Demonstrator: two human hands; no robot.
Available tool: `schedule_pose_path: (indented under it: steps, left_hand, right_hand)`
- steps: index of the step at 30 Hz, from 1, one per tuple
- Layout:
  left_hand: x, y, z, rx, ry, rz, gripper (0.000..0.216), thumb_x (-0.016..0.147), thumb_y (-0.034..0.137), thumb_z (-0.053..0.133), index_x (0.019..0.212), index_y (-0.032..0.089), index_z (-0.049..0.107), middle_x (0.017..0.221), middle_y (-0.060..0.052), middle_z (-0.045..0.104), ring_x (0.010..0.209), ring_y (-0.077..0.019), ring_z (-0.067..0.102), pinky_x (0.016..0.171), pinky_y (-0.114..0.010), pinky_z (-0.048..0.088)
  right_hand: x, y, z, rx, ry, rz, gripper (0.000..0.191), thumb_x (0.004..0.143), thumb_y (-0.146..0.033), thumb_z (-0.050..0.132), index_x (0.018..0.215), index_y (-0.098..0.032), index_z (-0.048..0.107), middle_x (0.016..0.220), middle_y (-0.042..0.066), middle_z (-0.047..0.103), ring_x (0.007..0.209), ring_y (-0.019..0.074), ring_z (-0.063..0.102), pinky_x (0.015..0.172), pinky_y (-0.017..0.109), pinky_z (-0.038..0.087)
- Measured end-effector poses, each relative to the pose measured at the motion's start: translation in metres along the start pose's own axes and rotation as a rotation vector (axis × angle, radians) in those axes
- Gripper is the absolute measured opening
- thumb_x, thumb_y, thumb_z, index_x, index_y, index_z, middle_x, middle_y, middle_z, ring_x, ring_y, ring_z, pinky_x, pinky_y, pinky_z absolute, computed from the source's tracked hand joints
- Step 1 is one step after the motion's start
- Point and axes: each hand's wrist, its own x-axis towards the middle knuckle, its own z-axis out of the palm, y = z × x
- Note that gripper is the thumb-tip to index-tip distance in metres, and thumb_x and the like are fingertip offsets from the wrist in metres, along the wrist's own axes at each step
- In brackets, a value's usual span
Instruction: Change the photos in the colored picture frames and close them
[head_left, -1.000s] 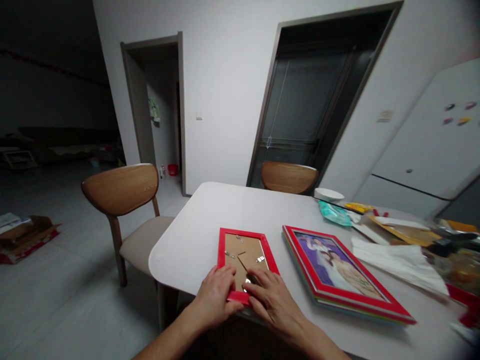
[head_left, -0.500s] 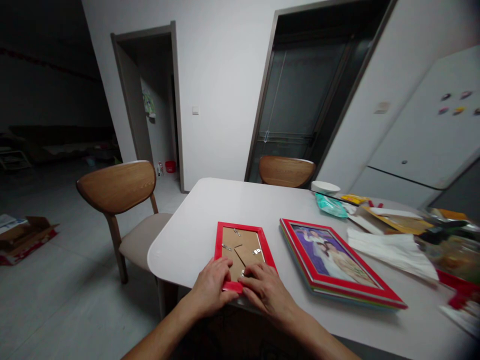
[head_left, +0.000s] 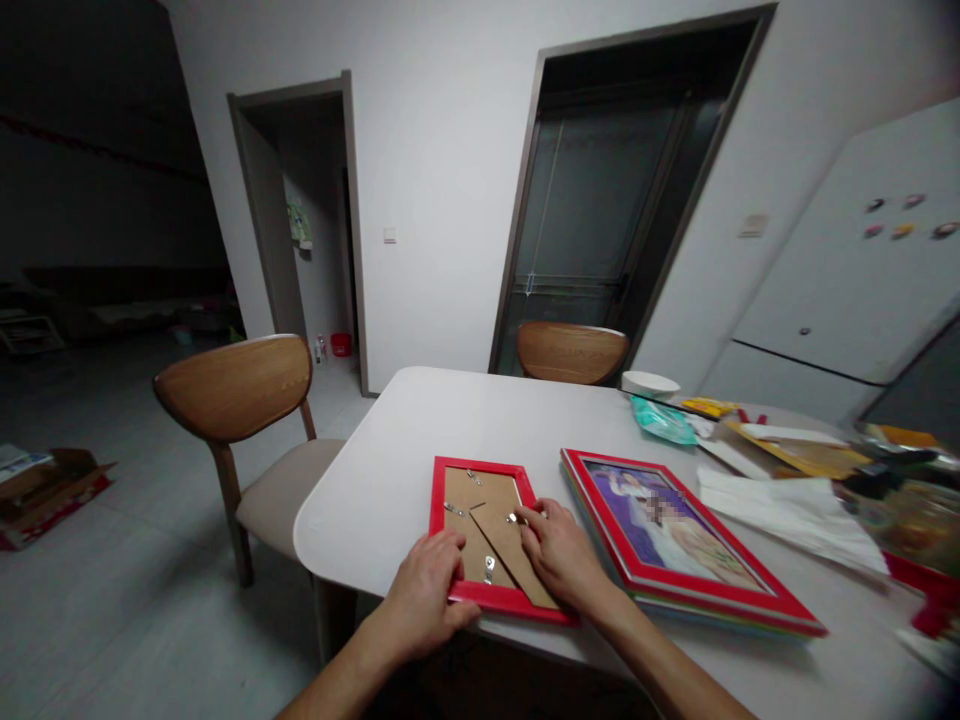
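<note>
A small red picture frame [head_left: 480,476] lies face down on the white table [head_left: 465,420], its brown backing board and metal clips showing. My left hand [head_left: 424,588] presses on the frame's near left corner, fingers flat and together. My right hand [head_left: 561,552] rests on the frame's right side, fingertips pinched at a metal clip on the backing. To the right lies a larger red frame [head_left: 690,550] with a photo facing up, stacked on other coloured frames.
Two wooden chairs stand by the table, one at the left [head_left: 240,400] and one at the far side [head_left: 571,352]. Tissue paper [head_left: 787,510], a teal packet [head_left: 664,420], a white bowl [head_left: 649,384] and clutter fill the table's right side. A cardboard box [head_left: 45,480] lies on the floor.
My right hand has moved from the frame's near edge up to the clip on its right side. The left hand stays at the near left corner.
</note>
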Motion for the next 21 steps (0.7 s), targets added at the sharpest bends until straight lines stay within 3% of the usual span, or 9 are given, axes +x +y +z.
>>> schedule_pose_path:
  steps: [9, 15, 21]
  left_hand:
    - [-0.004, -0.002, 0.008, -0.016, 0.057, -0.006, 0.026, 0.057, 0.025, 0.067, 0.076, 0.018, 0.052, 0.116, -0.008, 0.048, 0.108, -0.0227, 0.040, 0.095, -0.037, 0.027]
    - [-0.006, -0.006, 0.011, -0.019, 0.047, 0.002, 0.029, 0.056, 0.027, 0.068, 0.078, 0.018, 0.052, 0.119, -0.007, 0.047, 0.110, -0.0228, 0.039, 0.096, -0.036, 0.027]
    - [-0.008, -0.001, 0.011, -0.031, 0.025, -0.022, 0.035, 0.056, 0.026, 0.066, 0.087, 0.018, 0.052, 0.116, -0.008, 0.048, 0.109, -0.0263, 0.040, 0.095, -0.042, 0.027]
  right_hand:
    - [-0.001, -0.005, -0.002, -0.027, -0.071, -0.025, 0.033, 0.080, -0.023, 0.031, 0.070, -0.015, 0.061, 0.083, 0.009, 0.052, 0.079, 0.0157, 0.048, 0.075, 0.026, 0.034]
    - [0.006, -0.032, -0.001, -0.012, -0.001, -0.113, 0.028, 0.079, -0.028, 0.037, 0.090, -0.018, 0.061, 0.098, 0.009, 0.055, 0.090, 0.0189, 0.046, 0.077, 0.028, 0.033]
    - [0.038, -0.065, 0.025, 0.125, -0.089, -0.124, 0.023, 0.077, -0.026, 0.042, 0.073, -0.018, 0.063, 0.073, 0.005, 0.060, 0.072, 0.0137, 0.051, 0.065, 0.023, 0.034]
